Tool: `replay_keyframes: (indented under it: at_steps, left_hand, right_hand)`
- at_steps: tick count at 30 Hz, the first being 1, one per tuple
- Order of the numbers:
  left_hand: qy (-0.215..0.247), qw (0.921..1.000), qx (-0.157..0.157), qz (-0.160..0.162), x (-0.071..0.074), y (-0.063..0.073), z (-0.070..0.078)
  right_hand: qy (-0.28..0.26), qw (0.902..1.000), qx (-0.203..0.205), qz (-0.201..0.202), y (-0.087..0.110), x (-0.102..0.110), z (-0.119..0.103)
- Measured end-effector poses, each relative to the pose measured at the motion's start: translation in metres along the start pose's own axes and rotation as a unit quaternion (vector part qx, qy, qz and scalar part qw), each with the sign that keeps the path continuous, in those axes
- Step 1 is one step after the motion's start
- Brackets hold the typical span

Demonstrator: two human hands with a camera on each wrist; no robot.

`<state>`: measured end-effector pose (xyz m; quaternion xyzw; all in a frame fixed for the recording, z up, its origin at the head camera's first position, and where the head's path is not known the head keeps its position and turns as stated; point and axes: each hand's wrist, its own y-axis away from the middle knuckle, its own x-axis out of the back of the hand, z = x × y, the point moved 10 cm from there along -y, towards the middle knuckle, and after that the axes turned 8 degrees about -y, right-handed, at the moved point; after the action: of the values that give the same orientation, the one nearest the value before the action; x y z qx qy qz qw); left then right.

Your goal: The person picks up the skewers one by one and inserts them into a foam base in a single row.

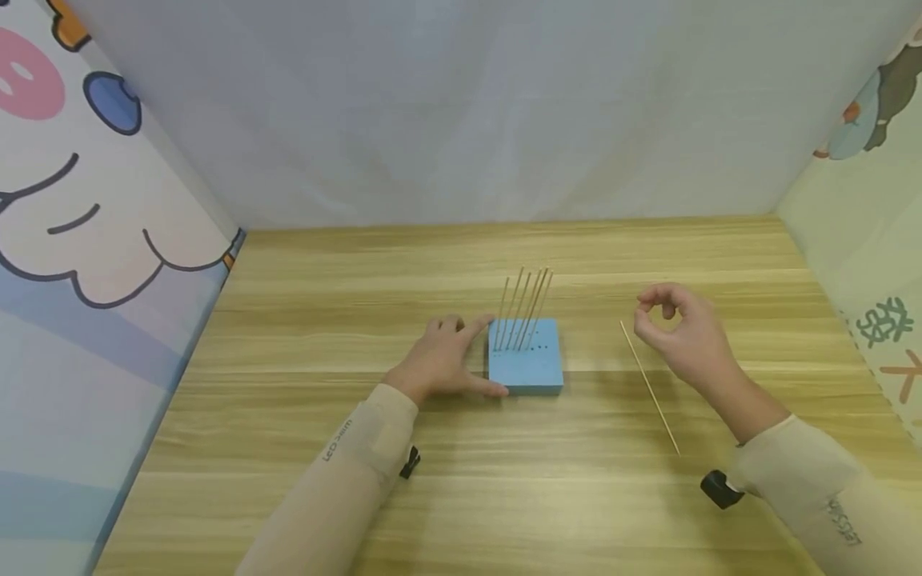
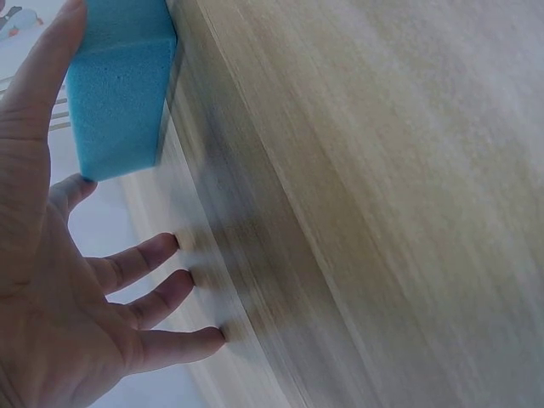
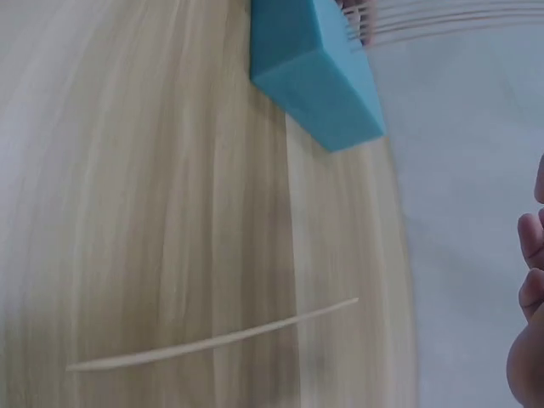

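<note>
A blue foam block (image 1: 524, 372), its top dotted with small holes, sits on the table. Several thin wooden sticks (image 1: 534, 308) stand tilted in it, in its left part. My left hand (image 1: 445, 360) holds the block's left side, thumb at the near corner and index finger at the far one. In the left wrist view the other fingertips (image 2: 177, 241) rest on the table. One loose wooden stick (image 1: 650, 388) lies on the table to the right of the block. Beside it my right hand (image 1: 684, 340) hovers empty, fingers loosely bent with a gap to the thumb.
The wood-grain table (image 1: 346, 288) ends at a pale grey backdrop (image 1: 446, 120). Printed panels stand on the left (image 1: 122, 200) and right (image 1: 857, 264). A black wrist device (image 1: 720, 490) hangs under the right sleeve.
</note>
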<state>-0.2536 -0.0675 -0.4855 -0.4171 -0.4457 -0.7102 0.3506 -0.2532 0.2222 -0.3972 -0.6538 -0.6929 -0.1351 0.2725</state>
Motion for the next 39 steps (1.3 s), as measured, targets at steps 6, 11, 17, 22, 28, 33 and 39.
replay_keyframes:
  at_steps: [6, 11, 17, 22, 28, 33, 39]
  left_hand:
    - [0.0, 1.0, -0.002, 0.001, 0.001, 0.0, 0.001]
    - [-0.006, 1.0, -0.002, -0.001, 0.001, 0.0, 0.002]
    - [-0.003, 1.0, 0.0, 0.0, 0.002, 0.0, 0.002]
    - [-0.002, 1.0, 0.001, -0.002, 0.001, 0.0, 0.002]
    - [-0.002, 1.0, 0.0, 0.001, 0.002, 0.0, 0.001]
    - [-0.002, 1.0, -0.002, 0.001, 0.002, 0.001, 0.001]
    - [-0.011, 0.9999, -0.004, 0.001, 0.002, 0.0, 0.002]
  right_hand:
    - [0.062, 0.9979, -0.002, -0.021, 0.001, -0.001, 0.016]
    - [0.121, 0.99, -0.039, -0.062, 0.002, -0.011, 0.035]
    - [0.188, 0.9708, -0.09, -0.119, 0.007, -0.025, 0.059]
    - [0.229, 0.9568, -0.112, -0.141, 0.01, -0.033, 0.072]
    - [0.259, 0.949, -0.105, -0.146, 0.011, -0.039, 0.07]
    - [0.271, 0.9443, -0.099, -0.157, 0.011, -0.042, 0.066]
    - [0.301, 0.9313, -0.1, -0.179, 0.011, -0.046, 0.063]
